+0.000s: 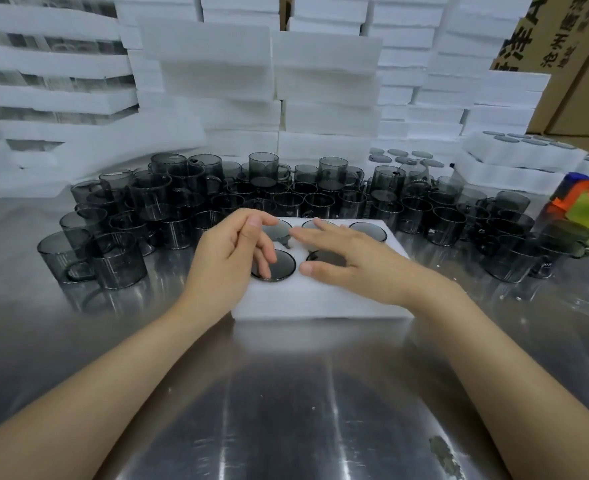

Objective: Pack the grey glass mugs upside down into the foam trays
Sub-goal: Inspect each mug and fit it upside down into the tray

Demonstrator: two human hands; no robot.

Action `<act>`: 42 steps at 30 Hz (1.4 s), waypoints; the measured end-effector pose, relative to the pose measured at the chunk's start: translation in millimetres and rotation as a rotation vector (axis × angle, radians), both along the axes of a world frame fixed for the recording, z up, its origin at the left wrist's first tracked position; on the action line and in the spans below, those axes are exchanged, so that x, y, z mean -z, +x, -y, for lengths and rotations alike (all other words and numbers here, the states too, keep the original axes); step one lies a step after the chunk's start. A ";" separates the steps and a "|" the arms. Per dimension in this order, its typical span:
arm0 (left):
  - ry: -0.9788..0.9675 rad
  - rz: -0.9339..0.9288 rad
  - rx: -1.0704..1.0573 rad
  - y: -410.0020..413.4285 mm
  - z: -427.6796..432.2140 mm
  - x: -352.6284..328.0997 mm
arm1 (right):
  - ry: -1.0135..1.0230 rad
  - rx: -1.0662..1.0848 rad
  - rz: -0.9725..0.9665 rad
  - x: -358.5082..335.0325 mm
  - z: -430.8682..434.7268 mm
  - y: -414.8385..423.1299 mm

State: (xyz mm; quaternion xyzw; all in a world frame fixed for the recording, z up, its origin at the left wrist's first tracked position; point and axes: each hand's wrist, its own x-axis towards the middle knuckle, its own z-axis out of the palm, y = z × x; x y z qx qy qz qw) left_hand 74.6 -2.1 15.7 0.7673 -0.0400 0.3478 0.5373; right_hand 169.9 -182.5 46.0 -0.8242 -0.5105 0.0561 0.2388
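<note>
A white foam tray (320, 299) lies on the steel table in front of me. Several grey glass mugs sit upside down in its holes, their round bases showing, such as one base (281, 268) at the front left and another (369, 230) at the back right. My left hand (227, 258) hovers over the tray's left side with fingers loosely curled, holding nothing. My right hand (348, 265) lies flat with fingers spread over the middle holes, hiding part of them. Behind the tray stands a crowd of loose grey mugs (269, 192).
Tall stacks of white foam trays (327, 81) fill the back. Packed trays (514, 157) sit at the right, near cardboard boxes (577, 64) and a colourful object (587, 202). More mugs (92, 258) flank the tray on the left. The steel table (286, 410) reaches my body.
</note>
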 end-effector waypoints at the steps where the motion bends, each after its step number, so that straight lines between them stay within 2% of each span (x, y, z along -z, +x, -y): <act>1: -0.026 0.011 -0.008 0.9 0.2 0.0 | 0.080 0.009 -0.069 -0.9 0.6 0.1; 4: -0.066 0.052 -0.050 1.1 0.0 0.6 | 0.413 0.118 -0.198 -6.0 8.4 9.9; 5: -0.070 0.058 -0.073 0.4 -0.2 0.7 | 0.527 0.196 -0.180 -7.1 14.3 17.1; 7: -0.098 0.038 -0.126 0.1 -0.6 0.5 | 0.625 0.433 0.007 -6.4 29.9 34.0; 9: -0.157 -0.017 -0.207 1.7 -1.0 -0.8 | 0.511 0.698 0.223 1.4 45.8 49.2; 10: -0.195 -0.047 -0.246 2.7 -1.0 -1.5 | 0.434 0.792 0.265 7.0 52.0 55.5; 13: -0.273 -0.079 -0.287 3.7 -1.3 -2.1 | 0.203 0.939 0.206 22.8 59.7 70.7; 16: -0.269 -0.075 -0.297 2.9 -1.1 -1.9 | 0.054 0.988 0.134 25.6 60.5 79.0; 21: -0.274 -0.098 -0.288 5.0 -1.2 -0.4 | 0.029 1.063 0.211 23.1 61.7 80.9; 26: -0.294 -0.144 -0.283 7.2 -3.0 2.0 | 0.036 1.094 0.130 17.8 60.8 76.6; 29: -0.284 -0.152 -0.282 7.3 -3.3 1.7 | 0.067 1.090 0.129 8.2 63.2 68.5; 32: -0.189 -0.110 -0.290 5.2 -3.9 1.1 | 0.240 1.002 0.181 -9.3 67.5 57.4; 35: -0.030 -0.067 -0.236 2.2 -7.6 -4.7 | 0.521 0.658 0.196 -23.0 58.9 40.5; 36: -0.012 -0.060 -0.202 0.9 -8.5 -7.7 | 0.571 0.528 0.254 -25.2 52.3 32.6; 39: -0.024 -0.060 -0.121 -3.5 -7.4 -16.0 | 0.574 0.191 0.497 -21.4 32.4 12.2; 42: 0.021 -0.118 -0.067 -8.4 -3.6 -21.8 | 0.519 0.022 0.626 -15.3 22.8 0.0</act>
